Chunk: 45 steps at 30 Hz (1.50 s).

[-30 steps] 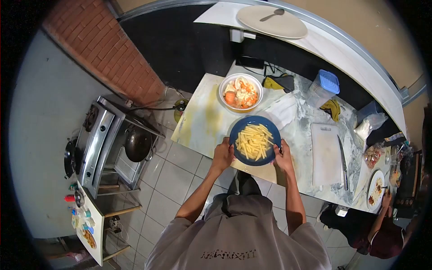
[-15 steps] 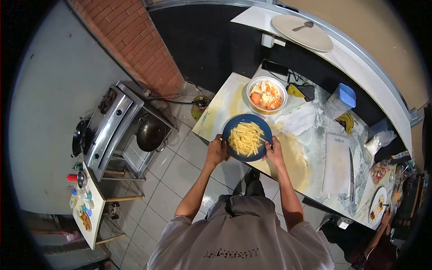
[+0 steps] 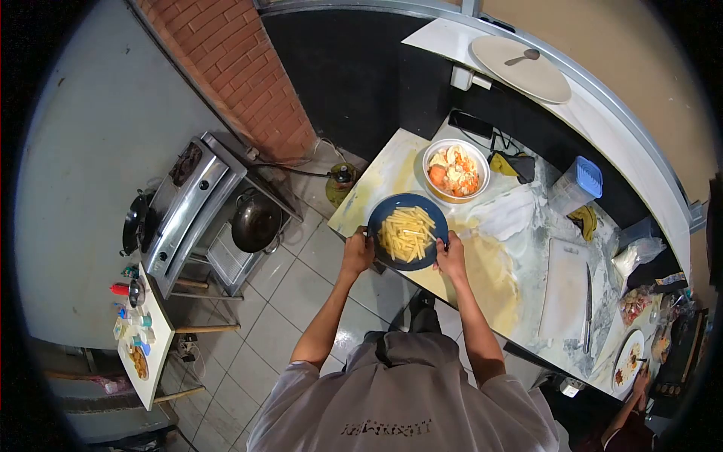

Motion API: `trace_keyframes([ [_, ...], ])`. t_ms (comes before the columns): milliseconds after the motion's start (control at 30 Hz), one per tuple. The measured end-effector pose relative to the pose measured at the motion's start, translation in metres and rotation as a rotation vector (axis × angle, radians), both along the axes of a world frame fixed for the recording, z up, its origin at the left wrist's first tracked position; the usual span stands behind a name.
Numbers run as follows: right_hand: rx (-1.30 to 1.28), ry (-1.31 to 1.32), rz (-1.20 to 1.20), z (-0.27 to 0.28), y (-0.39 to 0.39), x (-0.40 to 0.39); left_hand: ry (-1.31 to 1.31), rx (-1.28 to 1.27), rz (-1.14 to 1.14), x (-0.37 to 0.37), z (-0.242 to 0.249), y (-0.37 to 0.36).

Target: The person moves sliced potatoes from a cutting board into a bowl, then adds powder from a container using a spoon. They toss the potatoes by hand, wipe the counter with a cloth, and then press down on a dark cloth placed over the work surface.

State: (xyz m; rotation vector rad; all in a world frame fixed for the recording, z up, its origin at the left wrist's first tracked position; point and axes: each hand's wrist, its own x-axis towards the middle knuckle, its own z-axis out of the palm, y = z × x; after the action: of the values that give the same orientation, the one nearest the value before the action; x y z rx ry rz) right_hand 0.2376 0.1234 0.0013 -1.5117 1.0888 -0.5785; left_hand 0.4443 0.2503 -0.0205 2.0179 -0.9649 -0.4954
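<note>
Between my two hands I hold a dark blue bowl by its opposite rims, over the front edge of the marble-patterned counter. Pale yellow potato sticks are heaped in it. My left hand is closed on the left rim. My right hand grips the right rim, its thumb over the edge. Just beyond the blue bowl, a white bowl stands on the counter with orange and whitish food pieces in it.
A cutting board and a knife lie on the counter's right. Behind are a blue-lidded container and a phone. Left stand a gas stove and wok. Another person's hand is by a plate.
The blue bowl and both my hands have shifted slightly left relative to the counter and white bowl. The view has turned a little. Both hands keep their hold.
</note>
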Motion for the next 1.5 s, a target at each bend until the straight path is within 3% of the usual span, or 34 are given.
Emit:
trace_keyframes([
  [200, -0.027, 0.050, -0.011, -0.003, -0.006, 0.004, 0.108, -0.093, 0.010, 0.001, 0.010, -0.003],
  [300, -0.001, 0.086, -0.025, 0.002, -0.008, 0.009, 0.076, 0.005, 0.023, 0.005, 0.012, -0.005],
  [367, 0.001, 0.087, -0.039, 0.003, -0.008, 0.012, -0.112, -0.101, -0.034, 0.014, -0.003, -0.007],
  [500, -0.013, 0.046, -0.057, 0.005, -0.013, 0.020, -0.184, -0.047, 0.004, 0.018, -0.002, -0.013],
  [567, -0.008, 0.005, -0.074, 0.007, -0.015, 0.024, 0.067, 0.087, 0.051, 0.015, 0.020, -0.016],
  [800, 0.027, -0.042, -0.062, 0.001, -0.028, 0.030, 0.101, 0.060, 0.030, 0.025, 0.020, -0.024],
  [1000, 0.088, -0.144, -0.012, -0.006, -0.030, 0.031, -0.017, 0.061, 0.029, 0.025, 0.034, -0.025],
  [1100, 0.132, -0.142, 0.051, 0.001, -0.031, 0.018, 0.165, 0.081, 0.089, 0.028, 0.036, -0.027],
  [1167, 0.159, -0.083, 0.103, 0.012, -0.035, 0.001, -0.260, 0.094, 0.020, 0.030, 0.033, -0.023],
  [1233, -0.164, 0.079, 0.327, 0.017, -0.048, -0.029, -0.308, 0.103, 0.042, 0.014, 0.070, -0.019],
  [1300, -0.128, 0.026, 0.302, 0.076, -0.046, -0.063, -0.540, -0.035, 0.031, -0.002, 0.112, -0.013],
  [1333, -0.110, -0.021, 0.330, 0.094, -0.049, -0.080, -0.535, -0.031, 0.023, -0.012, 0.138, -0.013],
  [1400, -0.090, -0.062, 0.347, 0.121, -0.051, -0.110, 0.097, -0.222, -0.151, -0.035, 0.175, -0.019],
  [1433, -0.052, -0.248, 0.352, 0.133, -0.047, -0.125, 0.106, -0.217, -0.164, -0.043, 0.175, -0.024],
  [1467, -0.019, -0.435, 0.352, 0.137, -0.045, -0.135, 0.395, -0.262, -0.383, -0.050, 0.175, -0.030],
  [1500, -0.018, -0.431, 0.332, 0.129, -0.045, -0.141, 0.687, -0.299, -0.603, -0.058, 0.173, -0.036],
])
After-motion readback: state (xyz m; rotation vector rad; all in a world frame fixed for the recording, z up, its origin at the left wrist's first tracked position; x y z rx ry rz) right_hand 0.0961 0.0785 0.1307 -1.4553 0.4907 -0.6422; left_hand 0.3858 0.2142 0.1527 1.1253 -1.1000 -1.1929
